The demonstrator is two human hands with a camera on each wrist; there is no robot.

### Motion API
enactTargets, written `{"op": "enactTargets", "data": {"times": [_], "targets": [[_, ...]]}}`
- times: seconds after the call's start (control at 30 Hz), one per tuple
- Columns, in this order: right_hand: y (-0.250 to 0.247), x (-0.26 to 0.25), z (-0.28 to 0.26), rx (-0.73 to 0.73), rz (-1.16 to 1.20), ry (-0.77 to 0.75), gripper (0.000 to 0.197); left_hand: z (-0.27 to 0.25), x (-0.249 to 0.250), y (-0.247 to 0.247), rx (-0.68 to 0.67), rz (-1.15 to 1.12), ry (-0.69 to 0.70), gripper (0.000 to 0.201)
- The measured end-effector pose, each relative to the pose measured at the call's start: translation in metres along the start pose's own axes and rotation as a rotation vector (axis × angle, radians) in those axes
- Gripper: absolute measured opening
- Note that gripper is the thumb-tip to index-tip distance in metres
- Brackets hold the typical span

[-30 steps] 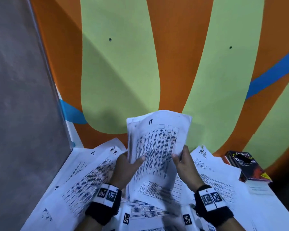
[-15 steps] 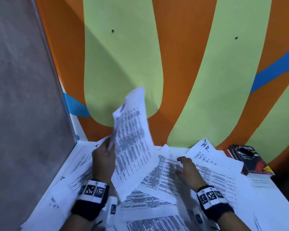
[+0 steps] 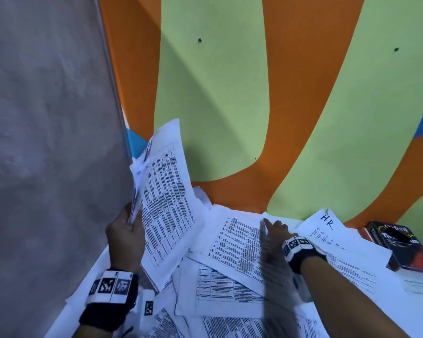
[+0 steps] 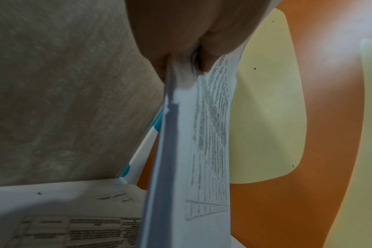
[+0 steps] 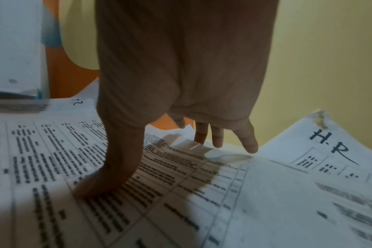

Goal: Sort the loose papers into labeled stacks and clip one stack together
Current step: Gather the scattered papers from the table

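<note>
My left hand (image 3: 127, 228) grips a thin bundle of printed sheets (image 3: 166, 201) by its left edge and holds it raised and tilted above the table's left side; the left wrist view shows the bundle (image 4: 202, 151) edge-on, pinched between the fingers. My right hand (image 3: 276, 230) lies with straight fingers on a printed sheet (image 3: 237, 247) at the table's far middle, thumb (image 5: 108, 176) pressing the print. Beside it to the right lies a sheet marked HR (image 3: 326, 222), also seen as the HR sheet (image 5: 329, 144). Loose printed papers (image 3: 225, 289) overlap all over the white table.
A dark book or box (image 3: 401, 245) lies at the far right of the table on a white slip. An orange, green and blue painted wall (image 3: 230, 81) stands right behind the table. A grey wall (image 3: 47, 142) closes the left side.
The right hand has let go of the raised bundle and come down flat onto the papers, reaching farther. The left hand alone carried the bundle to the left and turned it edge-on.
</note>
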State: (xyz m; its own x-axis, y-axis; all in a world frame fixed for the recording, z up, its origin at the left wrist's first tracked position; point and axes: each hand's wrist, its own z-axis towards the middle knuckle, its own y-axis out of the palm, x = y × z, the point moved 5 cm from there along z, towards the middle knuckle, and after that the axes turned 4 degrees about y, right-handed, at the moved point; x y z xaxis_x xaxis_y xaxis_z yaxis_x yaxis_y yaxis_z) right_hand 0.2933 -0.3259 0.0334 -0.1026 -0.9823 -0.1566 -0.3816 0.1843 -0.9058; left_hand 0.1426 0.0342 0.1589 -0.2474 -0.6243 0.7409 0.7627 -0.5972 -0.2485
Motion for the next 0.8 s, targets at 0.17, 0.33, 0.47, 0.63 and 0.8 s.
{"op": "enactTargets", "data": {"times": [0.17, 0.33, 0.47, 0.63, 0.8], "targets": [[-0.007, -0.008, 0.008, 0.033, -0.075, -0.024, 0.064, 0.006, -0.018, -0.018, 0.059, 0.049, -0.154, 0.022], [-0.022, -0.018, 0.005, 0.217, 0.096, -0.167, 0.016, 0.011, -0.031, -0.026, 0.103, 0.075, -0.165, 0.025], [-0.054, -0.012, 0.002, 0.264, 0.189, -0.302, 0.052, 0.010, -0.039, -0.028, 0.085, 0.075, -0.189, 0.027], [-0.101, -0.011, -0.005, 0.106, 0.198, -0.341, 0.021, 0.007, -0.041, -0.031, 0.100, 0.052, -0.230, 0.027], [-0.046, -0.050, -0.011, -0.039, -0.120, -0.415, 0.026, 0.006, -0.042, -0.030, 0.116, 0.058, -0.252, 0.028]]}}
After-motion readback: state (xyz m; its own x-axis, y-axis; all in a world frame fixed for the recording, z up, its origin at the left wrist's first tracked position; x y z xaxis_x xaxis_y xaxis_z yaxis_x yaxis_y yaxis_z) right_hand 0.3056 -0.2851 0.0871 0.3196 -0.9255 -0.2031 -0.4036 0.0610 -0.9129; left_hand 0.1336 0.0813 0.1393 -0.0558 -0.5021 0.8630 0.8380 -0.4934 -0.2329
